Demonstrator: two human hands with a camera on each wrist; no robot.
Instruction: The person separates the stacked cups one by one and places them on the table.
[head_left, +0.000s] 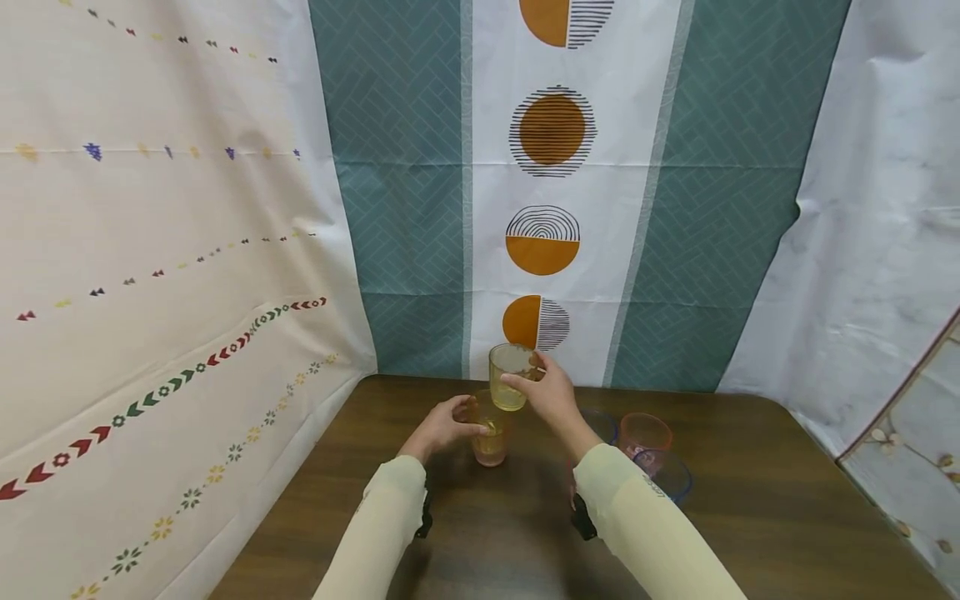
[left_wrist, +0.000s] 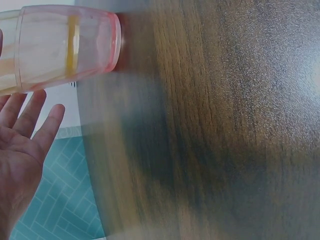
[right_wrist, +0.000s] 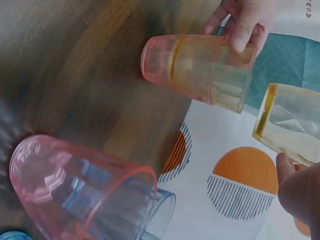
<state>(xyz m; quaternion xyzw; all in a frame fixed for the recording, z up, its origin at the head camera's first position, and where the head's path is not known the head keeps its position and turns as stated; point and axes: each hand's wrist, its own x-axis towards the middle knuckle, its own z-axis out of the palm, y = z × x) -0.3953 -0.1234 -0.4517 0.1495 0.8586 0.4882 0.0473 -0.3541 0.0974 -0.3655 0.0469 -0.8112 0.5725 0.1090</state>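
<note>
In the head view, a clear yellow cup (head_left: 507, 392) is up in the air in my right hand (head_left: 553, 396), thumb and fingers pinching it near the rim. Below it, my left hand (head_left: 444, 430) holds the upper part of a two-cup stack that stands upright on the table. The right wrist view shows this stack as a pink cup (right_wrist: 156, 62) with a yellow cup (right_wrist: 232, 75) nested in it and rising above its rim. The raised cup's base (right_wrist: 265, 112) is apart from the stack's mouth.
Right of my right forearm, several clear cups stand on the brown wooden table (head_left: 750, 483), among them a pink cup (head_left: 647, 432) and a blue-rimmed cup (head_left: 671, 479). A patterned curtain (head_left: 408, 250) hangs behind the table, and a cream cloth (head_left: 187, 317) is on the left.
</note>
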